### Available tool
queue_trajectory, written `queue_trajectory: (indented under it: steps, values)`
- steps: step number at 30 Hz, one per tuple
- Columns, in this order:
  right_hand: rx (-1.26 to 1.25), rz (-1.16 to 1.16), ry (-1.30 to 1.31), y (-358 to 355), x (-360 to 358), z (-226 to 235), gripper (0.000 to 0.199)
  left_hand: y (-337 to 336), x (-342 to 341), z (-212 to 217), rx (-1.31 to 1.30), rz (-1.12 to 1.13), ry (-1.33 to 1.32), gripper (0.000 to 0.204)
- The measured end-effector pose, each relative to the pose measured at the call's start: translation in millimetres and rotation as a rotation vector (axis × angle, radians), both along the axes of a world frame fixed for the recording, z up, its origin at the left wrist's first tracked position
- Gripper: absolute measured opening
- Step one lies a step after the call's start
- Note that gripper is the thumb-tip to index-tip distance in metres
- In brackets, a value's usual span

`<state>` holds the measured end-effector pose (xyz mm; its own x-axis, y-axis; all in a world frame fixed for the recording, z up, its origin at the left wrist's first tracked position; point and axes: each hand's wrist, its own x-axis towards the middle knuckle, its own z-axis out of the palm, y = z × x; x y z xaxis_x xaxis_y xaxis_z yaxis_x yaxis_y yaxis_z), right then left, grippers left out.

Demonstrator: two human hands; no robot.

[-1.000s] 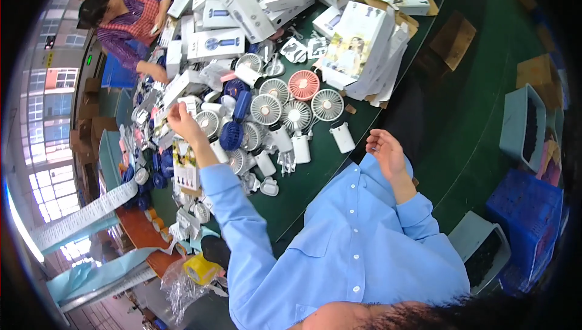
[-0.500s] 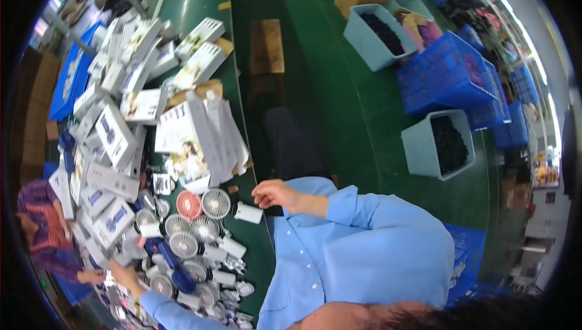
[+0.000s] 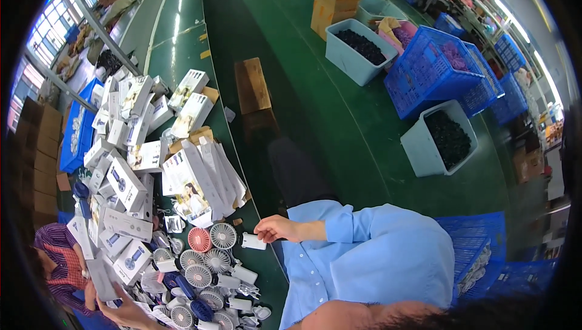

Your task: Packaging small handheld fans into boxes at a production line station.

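Observation:
At the lower left my left hand (image 3: 126, 310) grips the lower end of a flat white box (image 3: 102, 279). A co-worker's hand (image 3: 90, 295) is close beside that box; whether it touches the box I cannot tell. My right hand (image 3: 280, 228) is at the table's edge, fingers loosely curled, nothing visible in them. Its fingertips lie right by the white handle of a handheld fan (image 3: 224, 236); contact is unclear. A pink handheld fan (image 3: 199, 239) lies beside it, with several white and dark blue handheld fans (image 3: 198, 275) heaped nearer me.
Printed white boxes (image 3: 126, 184) are piled along the left, beside a stack of flattened cartons (image 3: 189, 187). The co-worker (image 3: 62, 254) is across the table (image 3: 267, 269). A wooden stool (image 3: 253, 87) stands beyond my legs. Pale bins (image 3: 418, 151) and blue crates (image 3: 412, 78) are at right.
My view has shifted, so the scene sits lower. A flat white box is now in my left hand, which was reaching beside the co-worker's hand. My right hand stays by the fan handle.

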<state>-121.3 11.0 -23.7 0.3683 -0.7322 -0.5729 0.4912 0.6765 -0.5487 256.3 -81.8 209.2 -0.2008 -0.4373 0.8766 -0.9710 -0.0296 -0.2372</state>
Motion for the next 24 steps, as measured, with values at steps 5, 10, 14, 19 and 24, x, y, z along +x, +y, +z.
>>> queue_trajectory:
  steps: [5,10,14,19,24]
  values:
    - [-0.058,-0.072,0.008,8.3,-22.5,14.0,0.022,9.8,-78.4,-38.6,0.123,-0.496,0.166,0.047]
    - [-0.333,-0.031,-0.031,14.7,-42.3,41.0,0.039,34.4,-151.2,-99.1,0.218,-0.773,-0.072,0.04]
    - [-0.446,-0.169,-0.222,26.8,-39.8,33.7,0.052,64.4,-201.1,-143.9,0.348,-0.998,-0.13,0.028]
    - [-0.273,-0.288,-0.147,46.6,-64.3,42.7,0.056,90.0,-240.8,-174.8,0.458,-1.096,-0.089,0.028]
    - [-0.225,-0.33,-0.22,59.6,-91.1,46.0,0.055,105.4,-269.0,-167.5,0.643,-1.14,0.0,0.036]
